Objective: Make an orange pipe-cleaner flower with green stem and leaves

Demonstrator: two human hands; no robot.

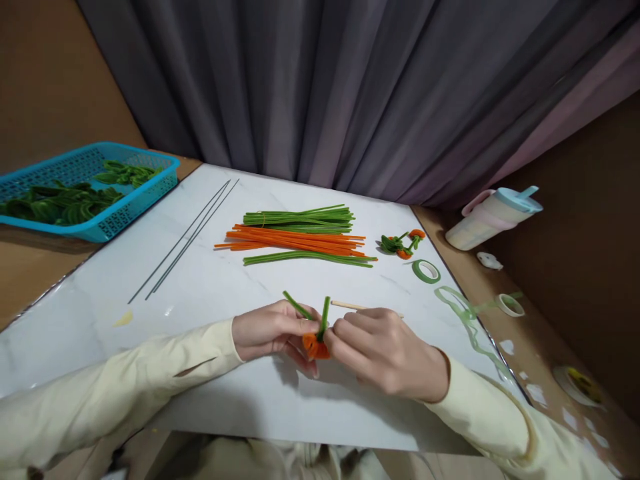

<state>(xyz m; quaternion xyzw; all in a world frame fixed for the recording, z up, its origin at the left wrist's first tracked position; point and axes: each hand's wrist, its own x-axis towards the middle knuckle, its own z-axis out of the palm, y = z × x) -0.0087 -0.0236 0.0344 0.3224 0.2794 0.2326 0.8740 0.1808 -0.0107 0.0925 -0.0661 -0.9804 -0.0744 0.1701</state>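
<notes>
Near the front of the white board, my left hand point(277, 330) pinches a small rounded orange pipe-cleaner piece point(316, 347). Two green pipe-cleaner ends point(325, 313) stick up from its top, spread apart. My right hand point(383, 347) is closed, thumb and fingertips pinched at the base of the right green end; the exact contact is partly hidden by the fingers. A thin wooden stick point(347, 305) lies just behind my right hand, partly covered by it. Further back lie a bundle of green pipe cleaners point(300, 219), several orange pipe cleaners point(295, 239) and some loose green ones point(310, 257).
Small orange-and-green pipe-cleaner pieces point(404, 245) sit right of the bundles, near a green tape roll point(427, 271) and a loose tape strip point(473, 327). Thin dark wires point(185, 240) lie left. A blue basket point(135, 203) holds green leaf shapes; a tumbler point(487, 217) stands right.
</notes>
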